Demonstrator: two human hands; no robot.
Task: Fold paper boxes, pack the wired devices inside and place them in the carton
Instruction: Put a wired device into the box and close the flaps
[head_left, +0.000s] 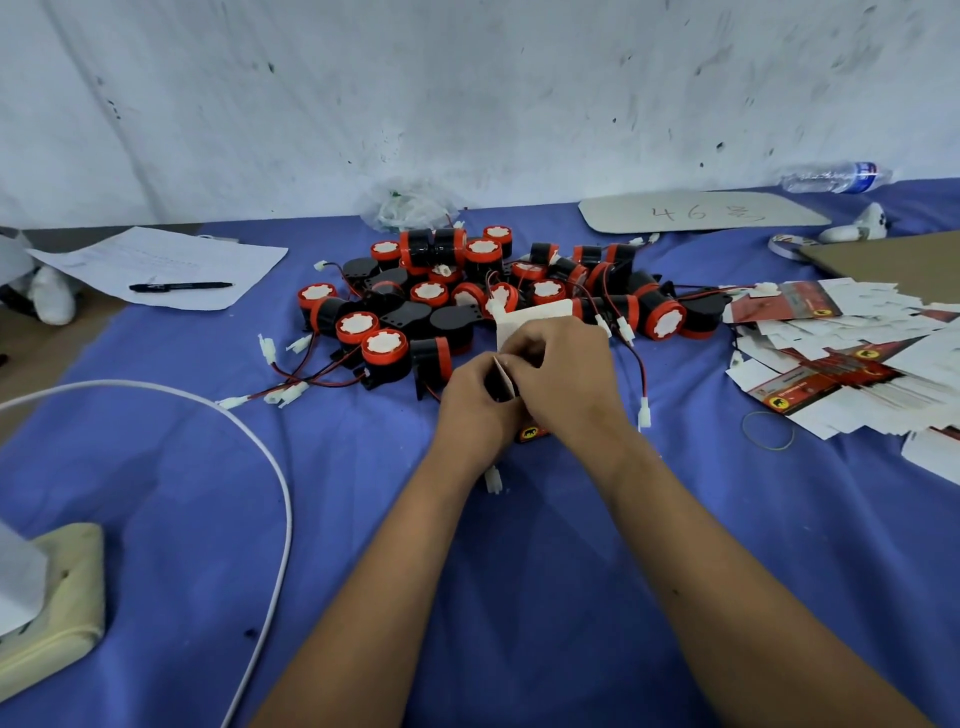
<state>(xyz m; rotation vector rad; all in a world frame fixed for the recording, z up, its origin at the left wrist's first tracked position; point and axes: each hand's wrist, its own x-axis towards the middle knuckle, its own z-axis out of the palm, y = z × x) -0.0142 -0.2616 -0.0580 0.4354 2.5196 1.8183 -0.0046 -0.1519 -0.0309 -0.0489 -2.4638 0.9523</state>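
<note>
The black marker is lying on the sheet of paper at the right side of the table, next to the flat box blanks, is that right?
Not quite. The head view shows the black marker lying on the sheet of paper at the left side of the table, far from the flat box blanks, which are piled at the right.

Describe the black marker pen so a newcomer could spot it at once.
Start at the blue tablecloth and go to its far left corner, where a white paper sheet lies. The black marker pen rests on that sheet's near edge, lying sideways. It is the only slim, all-black stick there, well left of the red-and-black devices.
</note>
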